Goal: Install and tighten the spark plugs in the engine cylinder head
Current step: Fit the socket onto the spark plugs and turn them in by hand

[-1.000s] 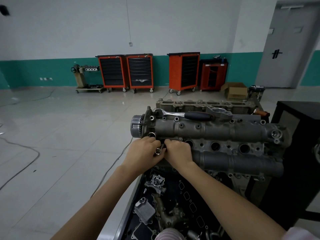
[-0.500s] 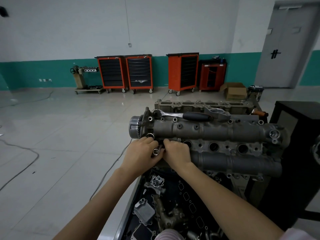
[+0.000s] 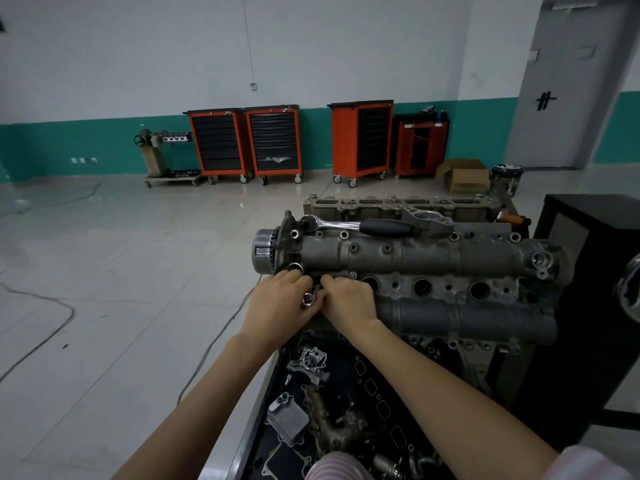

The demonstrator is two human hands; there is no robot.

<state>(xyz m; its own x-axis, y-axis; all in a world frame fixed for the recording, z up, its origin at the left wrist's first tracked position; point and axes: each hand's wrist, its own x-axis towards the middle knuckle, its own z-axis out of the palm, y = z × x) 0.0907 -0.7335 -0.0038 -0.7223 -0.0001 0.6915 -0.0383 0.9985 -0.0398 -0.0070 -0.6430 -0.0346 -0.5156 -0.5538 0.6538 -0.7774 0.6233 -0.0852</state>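
At the left end of the cylinder head (image 3: 433, 268), over the leftmost spark plug hole, both of my hands meet around a small chrome socket (image 3: 308, 299). My left hand (image 3: 277, 308) has its fingers curled and pinches the socket from the left, its open end facing up toward me; my right hand (image 3: 349, 301) has its fingers bunched against the same socket from the right, with the fingertips pressed down at the hole. I cannot tell whether a spark plug sits under the socket, since the fingers hide that spot. To the right along the row I see 3 more plug holes, dark and open, between the 2 grey camshaft housings. A ratchet wrench (image 3: 360, 226) with a black grip lies flat on the far top edge of the head, well apart from my hands. A toothed cam gear (image 3: 265, 251) sticks out of the left end, just beyond my left hand. Below my forearms a dark tray (image 3: 270, 393) holds loose engine parts and gaskets. Across the tiled floor (image 3: 121, 289), 3 orange tool carts (image 3: 277, 143) and a red cabinet (image 3: 420, 148) stand against the teal-banded wall, with a cardboard box (image 3: 464, 176) beside them.
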